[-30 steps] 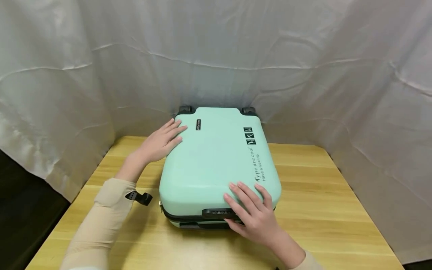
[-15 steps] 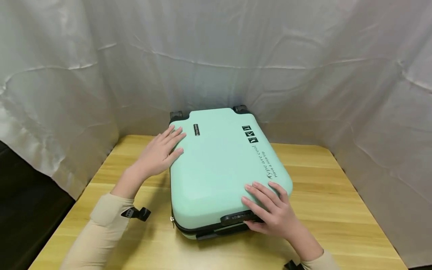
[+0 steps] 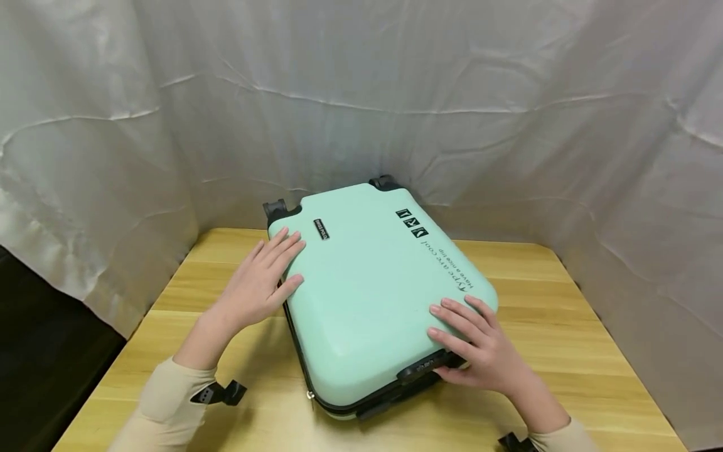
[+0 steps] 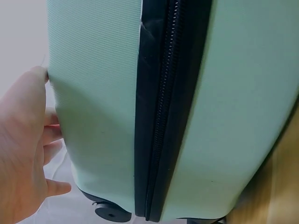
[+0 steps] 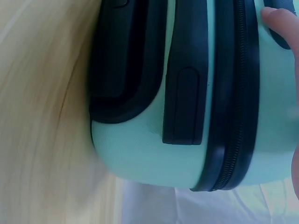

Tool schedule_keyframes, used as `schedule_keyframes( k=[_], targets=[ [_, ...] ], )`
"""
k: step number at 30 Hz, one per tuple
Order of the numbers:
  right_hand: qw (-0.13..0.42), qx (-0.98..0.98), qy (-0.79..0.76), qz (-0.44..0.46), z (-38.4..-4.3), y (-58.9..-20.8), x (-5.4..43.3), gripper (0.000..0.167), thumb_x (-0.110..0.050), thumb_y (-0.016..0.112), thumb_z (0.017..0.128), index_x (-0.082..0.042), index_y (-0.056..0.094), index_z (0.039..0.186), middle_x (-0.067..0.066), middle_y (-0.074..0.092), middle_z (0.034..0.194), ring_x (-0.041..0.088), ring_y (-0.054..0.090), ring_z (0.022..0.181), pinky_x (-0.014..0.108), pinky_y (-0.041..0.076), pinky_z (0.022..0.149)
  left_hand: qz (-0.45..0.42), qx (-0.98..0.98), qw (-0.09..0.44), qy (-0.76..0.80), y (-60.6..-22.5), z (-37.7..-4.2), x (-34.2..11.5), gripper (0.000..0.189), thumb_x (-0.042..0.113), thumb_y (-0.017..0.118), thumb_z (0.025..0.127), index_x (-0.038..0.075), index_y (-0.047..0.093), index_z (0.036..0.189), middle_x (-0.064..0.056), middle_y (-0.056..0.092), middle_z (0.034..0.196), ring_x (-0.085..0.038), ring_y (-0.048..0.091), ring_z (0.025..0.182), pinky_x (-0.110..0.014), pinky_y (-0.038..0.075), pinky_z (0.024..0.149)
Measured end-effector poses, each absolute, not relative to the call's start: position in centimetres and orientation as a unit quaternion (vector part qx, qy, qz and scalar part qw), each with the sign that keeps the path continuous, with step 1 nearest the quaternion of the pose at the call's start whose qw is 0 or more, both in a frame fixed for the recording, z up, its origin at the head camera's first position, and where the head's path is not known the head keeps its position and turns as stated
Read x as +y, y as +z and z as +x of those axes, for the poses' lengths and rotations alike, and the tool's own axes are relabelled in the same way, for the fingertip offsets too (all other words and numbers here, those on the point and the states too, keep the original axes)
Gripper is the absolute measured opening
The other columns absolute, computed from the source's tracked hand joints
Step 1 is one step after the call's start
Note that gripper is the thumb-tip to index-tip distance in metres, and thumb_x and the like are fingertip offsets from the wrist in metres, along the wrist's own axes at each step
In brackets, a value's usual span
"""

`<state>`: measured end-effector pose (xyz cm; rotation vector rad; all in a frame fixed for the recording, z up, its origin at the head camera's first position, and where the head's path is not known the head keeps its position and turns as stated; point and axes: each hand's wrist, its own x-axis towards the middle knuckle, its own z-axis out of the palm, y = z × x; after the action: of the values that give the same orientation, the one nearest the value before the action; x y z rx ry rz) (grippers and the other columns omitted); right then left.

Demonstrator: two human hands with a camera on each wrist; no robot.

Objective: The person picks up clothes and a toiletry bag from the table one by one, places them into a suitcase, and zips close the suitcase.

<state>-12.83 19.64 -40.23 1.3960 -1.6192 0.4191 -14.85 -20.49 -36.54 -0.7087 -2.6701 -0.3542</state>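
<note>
Freshly swung mint-green hard-shell suitcase (image 3: 367,282): black lock (image 3: 420,367) nearer right edge of wooden desk (image 3: 565,351); apparently mid-pivot
My left hand (image 3: 255,285), right hand (image 3: 480,350): spread, unclenched

The suitcase (image 3: 361,295) reads "Type are cool" (image 3: 445,267) (and, smaller, "Have a nice trip" (image 3: 456,269)).

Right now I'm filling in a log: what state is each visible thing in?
Suitcase: shut, lying flat, askew on the table
Zipper: closed where visible
Combination lock: digits unreadable
Carry handle: flat against the suitcase
Left hand: fingers extended on the suitcase's left edge
Right hand: fingers on the near right corner, thumb by the lock
Curtain: hanging, creased
</note>
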Motion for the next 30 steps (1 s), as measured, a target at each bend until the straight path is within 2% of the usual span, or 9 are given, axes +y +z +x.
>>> schedule_keyframes(
  k=[5, 9, 14, 19, 25, 30],
  targets=[
    [0.436, -0.673, 0.178, 0.57, -13.0, -39.9, 20.6, 0.05, -0.039, 0.061, 0.093, -0.004, 0.058, 0.128, 0.022, 0.057, 0.133, 0.035, 0.044, 0.137, 0.051, 0.022, 0.12, -0.258, -0.938, 0.198, -0.117, -36.4, -14.2, -20.2, 0.061, 0.044, 0.047, 0.1, 0.013, 0.034, 0.152, -0.006, 0.033, 0.159, -0.025, 0.023, 0.151, -0.057, 0.021, 0.119],
    [0.428, -0.682, 0.18, 0.565, -13.0, -40.0, 21.4, 0.052, -0.038, 0.06, 0.094, 0.0, 0.056, 0.131, 0.024, 0.055, 0.136, 0.036, 0.041, 0.14, 0.051, 0.021, 0.121, -0.27, -0.932, 0.217, -0.109, -36.6, -13.8, -19.9, 0.064, 0.05, 0.041, 0.101, 0.011, 0.036, 0.151, -0.009, 0.035, 0.157, -0.027, 0.027, 0.149, -0.059, 0.023, 0.117],
    [0.429, -0.691, 0.191, 0.549, -13.1, -40.2, 22.3, 0.05, -0.036, 0.06, 0.096, 0.005, 0.06, 0.124, 0.027, 0.058, 0.13, 0.037, 0.043, 0.138, 0.047, 0.024, 0.121, -0.288, -0.913, 0.266, -0.113, -37.5, -12.9, -19.6, 0.07, 0.059, 0.027, 0.101, 0.008, 0.041, 0.147, -0.013, 0.041, 0.153, -0.03, 0.035, 0.144, -0.061, 0.028, 0.114],
    [0.425, -0.713, 0.187, 0.524, -14.2, -40.7, 23.6, 0.049, -0.036, 0.058, 0.097, 0.007, 0.061, 0.12, 0.029, 0.06, 0.124, 0.038, 0.048, 0.133, 0.042, 0.027, 0.12, -0.298, -0.898, 0.3, -0.118, -38.0, -12.3, -19.2, 0.076, 0.062, 0.023, 0.1, 0.006, 0.044, 0.145, -0.015, 0.045, 0.148, -0.032, 0.038, 0.142, -0.061, 0.028, 0.113],
    [0.415, -0.743, 0.168, 0.498, -16.3, -41.3, 25.0, 0.051, -0.039, 0.054, 0.099, 0.006, 0.06, 0.123, 0.029, 0.06, 0.125, 0.04, 0.051, 0.126, 0.039, 0.027, 0.121, -0.302, -0.892, 0.315, -0.118, -38.5, -12.2, -18.6, 0.081, 0.068, 0.028, 0.096, 0.006, 0.045, 0.145, -0.017, 0.047, 0.144, -0.032, 0.038, 0.141, -0.059, 0.024, 0.116],
    [0.409, -0.759, 0.161, 0.481, -17.9, -41.6, 25.8, 0.055, -0.042, 0.052, 0.099, 0.005, 0.06, 0.126, 0.026, 0.059, 0.13, 0.04, 0.052, 0.125, 0.037, 0.028, 0.12, -0.308, -0.882, 0.335, -0.119, -38.7, -12.6, -18.1, 0.085, 0.072, 0.036, 0.092, 0.005, 0.047, 0.143, -0.018, 0.049, 0.142, -0.033, 0.04, 0.139, -0.059, 0.024, 0.116]
  ],
)
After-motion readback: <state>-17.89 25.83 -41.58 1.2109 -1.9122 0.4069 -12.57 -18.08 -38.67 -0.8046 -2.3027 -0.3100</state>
